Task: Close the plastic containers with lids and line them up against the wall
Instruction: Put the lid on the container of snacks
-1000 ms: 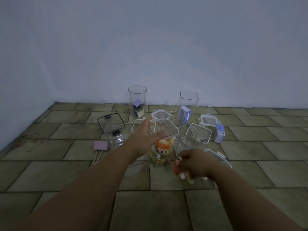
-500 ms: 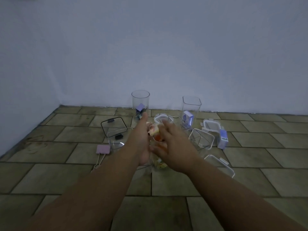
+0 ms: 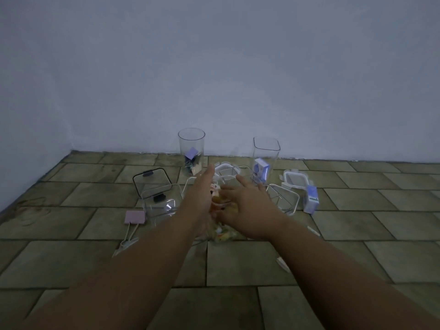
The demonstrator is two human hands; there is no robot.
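1. Clear plastic container (image 3: 222, 231) with colourful contents stands on the tiled floor (image 3: 357, 234) between both hands, apart from the wall (image 3: 238, 67).
2. Left hand (image 3: 202, 196) lies flat-fingered against its left side.
3. Right hand (image 3: 246, 210) spreads loose fingers over its mouth, gripping nothing.

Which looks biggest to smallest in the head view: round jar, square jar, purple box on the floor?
1. Tied: round jar and square jar look alike, so no ranking.
2. Smallest: purple box on the floor, despite sitting nearer.

Round jar (image 3: 191, 151) at 11 o'clock, square jar (image 3: 266, 158) at 1, both upright, lidless; black-rimmed lid (image 3: 151, 181) flat at 10, white lid (image 3: 295, 182) at 2.
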